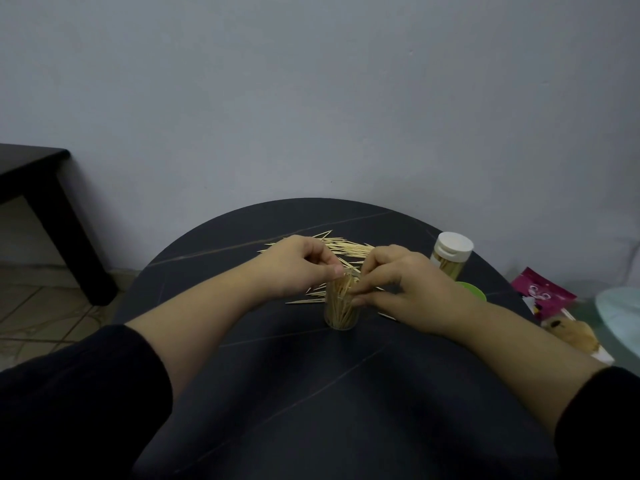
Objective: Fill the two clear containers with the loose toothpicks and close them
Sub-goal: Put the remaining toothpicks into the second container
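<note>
Open container (341,306), nearly full, upright at table (311,393) centre; your left hand (301,265) and right hand (405,289) pinch toothpicks at its mouth. Loose toothpicks (346,245) lie behind it (capped container (450,254) beyond-right). A nudge may tip it.

Pale wooden toothpicks (349,249) lie on a dark, thin-veined table (311,393); white-capped container (451,256), green lid (472,292).

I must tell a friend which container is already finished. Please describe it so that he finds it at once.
On the round dark table, look at the far right edge, beyond the right hand. There stands the closed container, full of toothpicks. Unlike the open container between the hands, it wears a white cap.
</note>
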